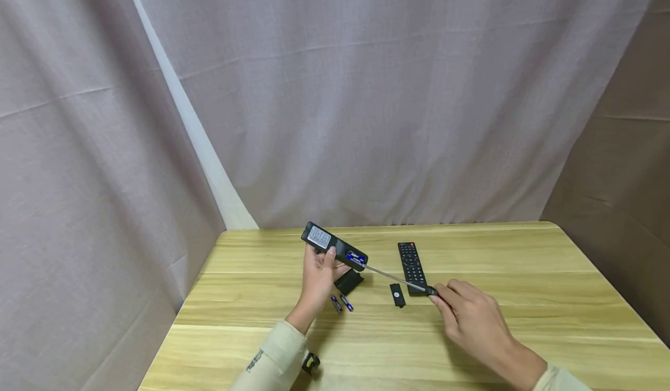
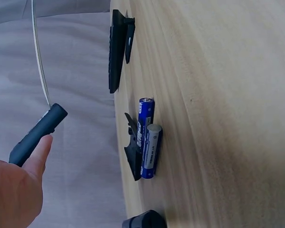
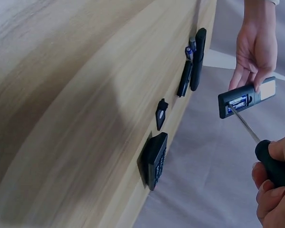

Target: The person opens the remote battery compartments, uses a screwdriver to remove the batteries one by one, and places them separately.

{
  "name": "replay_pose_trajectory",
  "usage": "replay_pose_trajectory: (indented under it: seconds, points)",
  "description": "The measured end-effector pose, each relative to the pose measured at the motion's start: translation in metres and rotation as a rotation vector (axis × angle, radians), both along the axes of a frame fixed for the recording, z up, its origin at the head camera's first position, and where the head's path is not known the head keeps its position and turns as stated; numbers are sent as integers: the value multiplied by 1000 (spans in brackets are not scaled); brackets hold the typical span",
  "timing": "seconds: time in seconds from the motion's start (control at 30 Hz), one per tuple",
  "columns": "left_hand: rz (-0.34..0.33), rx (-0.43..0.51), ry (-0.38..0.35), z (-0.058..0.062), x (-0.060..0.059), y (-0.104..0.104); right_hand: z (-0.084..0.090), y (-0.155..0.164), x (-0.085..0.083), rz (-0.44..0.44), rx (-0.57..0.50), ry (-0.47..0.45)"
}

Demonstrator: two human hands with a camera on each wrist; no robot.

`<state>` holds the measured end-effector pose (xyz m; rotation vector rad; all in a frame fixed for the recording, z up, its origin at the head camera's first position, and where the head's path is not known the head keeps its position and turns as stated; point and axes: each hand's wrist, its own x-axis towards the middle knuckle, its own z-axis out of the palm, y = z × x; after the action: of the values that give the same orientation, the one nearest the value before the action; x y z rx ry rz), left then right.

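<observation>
My left hand (image 1: 318, 274) grips a black remote (image 1: 335, 245) lifted above the wooden table (image 1: 523, 321), back side up. Its battery bay (image 1: 356, 258) is uncovered and shows blue batteries. My right hand (image 1: 463, 312) grips the black handle of a screwdriver (image 1: 431, 290); the thin shaft reaches up left, and its tip sits at the battery bay (image 3: 236, 102). In the right wrist view my fingers (image 3: 275, 199) curl round the handle (image 3: 273, 164), with the left hand (image 3: 255, 47) beyond. The left wrist view shows the screwdriver handle (image 2: 38, 133).
A second remote (image 1: 412, 265) lies buttons up on the table, with a small black cover (image 1: 397, 295) near its front end. Another black cover (image 1: 349, 281) and two loose blue batteries (image 1: 341, 303) lie under the held remote. Grey curtains hang behind and beside the table.
</observation>
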<state>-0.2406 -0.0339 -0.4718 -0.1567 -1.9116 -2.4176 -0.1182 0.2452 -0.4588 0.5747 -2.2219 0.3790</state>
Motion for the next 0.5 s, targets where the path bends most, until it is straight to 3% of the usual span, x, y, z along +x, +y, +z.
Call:
replay_pose_trajectory:
  seconds: [0.3, 0.5]
  points:
    - [-17, 123, -29, -4, -6, -4, -11, 6, -3, 37, -59, 34]
    - [-26, 138, -50, -6, -7, -6, -18, 8, -4, 43, -85, 31]
